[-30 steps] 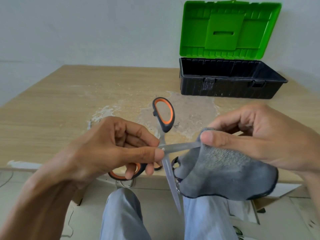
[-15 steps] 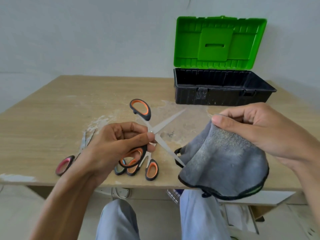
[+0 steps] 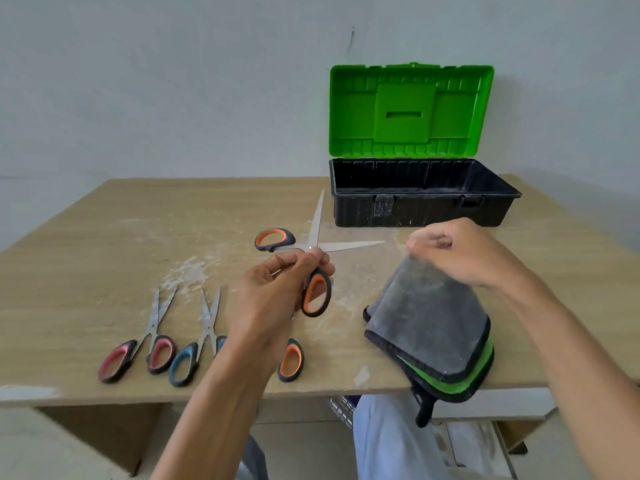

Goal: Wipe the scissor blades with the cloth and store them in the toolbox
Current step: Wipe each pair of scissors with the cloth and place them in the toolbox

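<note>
Orange scissors (image 3: 346, 245) have swung clear of the cloth (image 3: 429, 323)! Left hand (image 3: 273, 292) grips them (blades spread wide), right hand (image 3: 460, 251) pinches the cloth's top edge.

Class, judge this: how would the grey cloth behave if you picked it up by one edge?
The grey cloth probably flops: pinched at its top by the right hand, it drapes in folds past the table edge. Likely light, since fingertips alone lift it. Its fuzzy pile should grip, not slip.
</note>
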Demonstrator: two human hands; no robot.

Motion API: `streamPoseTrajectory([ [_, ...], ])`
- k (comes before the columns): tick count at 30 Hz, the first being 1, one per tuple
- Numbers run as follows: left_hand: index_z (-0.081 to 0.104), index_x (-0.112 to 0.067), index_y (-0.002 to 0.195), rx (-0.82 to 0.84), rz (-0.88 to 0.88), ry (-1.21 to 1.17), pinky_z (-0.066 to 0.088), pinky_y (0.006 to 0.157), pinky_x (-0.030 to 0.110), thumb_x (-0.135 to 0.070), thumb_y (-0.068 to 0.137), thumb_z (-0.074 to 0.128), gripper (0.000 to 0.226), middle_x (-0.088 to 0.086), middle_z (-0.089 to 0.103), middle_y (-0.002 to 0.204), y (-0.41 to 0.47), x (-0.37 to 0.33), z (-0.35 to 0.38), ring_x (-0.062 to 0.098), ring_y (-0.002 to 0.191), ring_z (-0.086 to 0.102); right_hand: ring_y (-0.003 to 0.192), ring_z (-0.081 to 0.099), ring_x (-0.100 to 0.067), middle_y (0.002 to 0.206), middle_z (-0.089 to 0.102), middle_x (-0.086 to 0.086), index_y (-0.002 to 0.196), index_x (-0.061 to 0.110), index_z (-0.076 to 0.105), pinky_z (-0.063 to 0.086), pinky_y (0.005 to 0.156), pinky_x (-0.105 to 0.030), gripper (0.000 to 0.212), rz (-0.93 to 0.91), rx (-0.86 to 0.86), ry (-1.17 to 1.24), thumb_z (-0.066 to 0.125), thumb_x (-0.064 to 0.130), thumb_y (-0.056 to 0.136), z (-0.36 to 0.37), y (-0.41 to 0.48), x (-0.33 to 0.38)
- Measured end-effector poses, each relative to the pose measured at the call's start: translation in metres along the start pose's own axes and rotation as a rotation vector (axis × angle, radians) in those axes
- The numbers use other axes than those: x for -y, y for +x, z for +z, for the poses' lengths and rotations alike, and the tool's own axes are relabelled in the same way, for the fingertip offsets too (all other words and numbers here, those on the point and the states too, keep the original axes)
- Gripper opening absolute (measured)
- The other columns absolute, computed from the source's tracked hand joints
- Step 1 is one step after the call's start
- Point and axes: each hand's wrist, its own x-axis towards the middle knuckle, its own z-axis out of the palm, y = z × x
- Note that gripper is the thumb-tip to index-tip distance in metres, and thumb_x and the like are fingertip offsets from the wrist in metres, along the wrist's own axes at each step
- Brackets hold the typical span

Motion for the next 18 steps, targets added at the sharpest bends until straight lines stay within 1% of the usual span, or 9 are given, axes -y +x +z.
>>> streamPoseTrajectory([
  [2, 0.071, 0.009, 0.100, -0.013, 0.011, 0.000, 0.057, 0.076, 0.027, -0.017, 0.089, 0.070, 0.028, 0.015, 0.076, 0.089, 0.003, 0.001, 0.008, 0.021, 0.081, 0.068, 0.120, 0.065, -0.009, 0.126, 0.072, 0.011, 0.125, 0.026, 0.075, 0.052, 0.101, -0.034, 0.033, -0.084, -0.091, -0.036, 0.065, 0.044, 0.099, 0.005, -0.013, 0.007],
  [3, 0.070, 0.010, 0.102, -0.025, 0.018, -0.012, 0.057, 0.076, 0.026, -0.017, 0.089, 0.071, 0.030, 0.015, 0.076, 0.089, 0.005, 0.001, 0.012, 0.021, 0.081, 0.069, 0.117, 0.064, -0.005, 0.125, 0.071, 0.014, 0.125, 0.026, 0.074, 0.051, 0.094, -0.026, 0.032, -0.123, -0.115, 0.010, 0.064, 0.043, 0.100, 0.008, -0.022, 0.013],
  [4, 0.069, 0.011, 0.105, -0.035, 0.025, -0.031, 0.058, 0.075, 0.025, -0.016, 0.088, 0.072, 0.032, 0.015, 0.076, 0.088, 0.007, 0.001, 0.015, 0.020, 0.080, 0.069, 0.110, 0.066, -0.002, 0.123, 0.072, 0.014, 0.123, 0.025, 0.075, 0.050, 0.086, -0.019, 0.030, -0.141, -0.103, 0.102, 0.062, 0.041, 0.102, 0.012, -0.030, 0.019],
  [5, 0.068, 0.012, 0.106, -0.045, 0.030, -0.050, 0.059, 0.075, 0.024, -0.016, 0.087, 0.072, 0.034, 0.015, 0.076, 0.088, 0.009, 0.001, 0.019, 0.019, 0.079, 0.070, 0.103, 0.069, -0.003, 0.118, 0.074, 0.012, 0.119, 0.023, 0.075, 0.052, 0.079, -0.016, 0.029, -0.133, -0.052, 0.231, 0.059, 0.041, 0.102, 0.018, -0.038, 0.025],
  [7, 0.067, 0.013, 0.107, -0.060, 0.038, -0.073, 0.058, 0.073, 0.024, -0.016, 0.087, 0.073, 0.036, 0.013, 0.076, 0.086, 0.012, 0.001, 0.025, 0.017, 0.077, 0.069, 0.091, 0.075, -0.013, 0.104, 0.079, 0.004, 0.112, 0.018, 0.076, 0.062, 0.071, -0.025, 0.034, -0.078, 0.096, 0.486, 0.055, 0.043, 0.102, 0.029, -0.052, 0.038],
  [9, 0.066, 0.014, 0.107, -0.062, 0.047, -0.083, 0.058, 0.070, 0.022, -0.017, 0.087, 0.073, 0.038, 0.012, 0.076, 0.084, 0.013, 0.002, 0.031, 0.016, 0.071, 0.068, 0.083, 0.078, -0.016, 0.095, 0.081, 0.001, 0.108, 0.016, 0.078, 0.065, 0.065, -0.030, 0.038, -0.062, 0.148, 0.603, 0.056, 0.046, 0.101, 0.038, -0.060, 0.047],
  [12, 0.067, 0.014, 0.105, -0.072, 0.071, -0.090, 0.058, 0.071, 0.024, -0.018, 0.087, 0.074, 0.037, 0.010, 0.075, 0.082, 0.014, 0.000, 0.038, 0.016, 0.067, 0.067, 0.074, 0.077, -0.016, 0.088, 0.082, -0.002, 0.101, 0.016, 0.081, 0.063, 0.058, -0.030, 0.028, -0.066, 0.126, 0.722, 0.067, 0.040, 0.097, 0.044, -0.064, 0.057],
  [15, 0.067, 0.013, 0.105, -0.069, 0.109, -0.097, 0.060, 0.079, 0.029, -0.019, 0.086, 0.075, 0.038, 0.012, 0.075, 0.085, 0.014, -0.005, 0.040, 0.018, 0.074, 0.070, 0.069, 0.076, -0.017, 0.083, 0.082, -0.004, 0.099, 0.012, 0.082, 0.063, 0.058, -0.033, 0.018, -0.081, 0.056, 0.751, 0.076, 0.029, 0.094, 0.043, -0.061, 0.061],
  [18, 0.071, 0.001, 0.101, -0.088, 0.177, -0.123, 0.060, 0.080, 0.028, -0.022, 0.088, 0.073, 0.027, 0.011, 0.078, 0.092, 0.011, -0.016, 0.033, 0.018, 0.085, 0.075, 0.063, 0.072, -0.016, 0.080, 0.081, -0.008, 0.098, 0.010, 0.082, 0.062, 0.054, -0.028, 0.014, -0.087, 0.004, 0.810, 0.078, 0.022, 0.092, 0.036, -0.057, 0.059],
])
